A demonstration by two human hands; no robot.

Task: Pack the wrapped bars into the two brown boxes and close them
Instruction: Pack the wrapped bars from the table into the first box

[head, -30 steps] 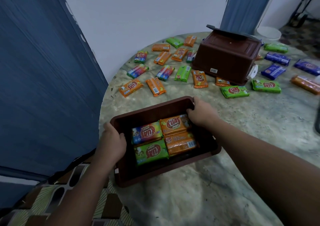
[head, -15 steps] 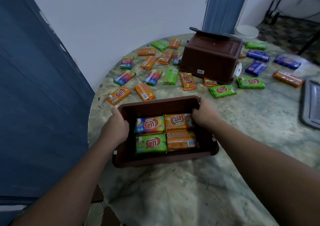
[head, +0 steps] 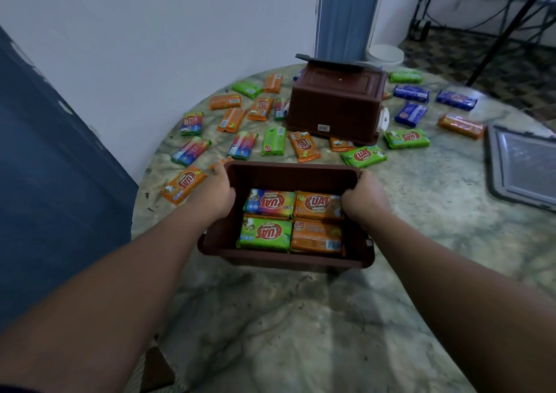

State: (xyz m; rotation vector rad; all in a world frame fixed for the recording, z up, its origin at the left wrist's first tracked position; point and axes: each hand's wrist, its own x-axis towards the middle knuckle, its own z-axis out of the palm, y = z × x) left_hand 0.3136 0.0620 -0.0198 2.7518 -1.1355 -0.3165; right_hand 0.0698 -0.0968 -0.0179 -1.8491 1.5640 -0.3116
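left hand (head: pixel 214 197), right hand (head: pixel 362 201), gripping brown box (head: pixel 288 258)

Dim, soft indoor light, slight motion blur, wide-angle bending at edges, far background perhaps unfocused

Smooth, matt brown plastic on the open box (head: pixel 288 260); glossy printed film on the wrapped bars (head: pixel 266 236) inside it; polished marble-look mottled top on the table (head: pixel 301 332) beneath; matt painted wall (head: pixel 150 46) behind
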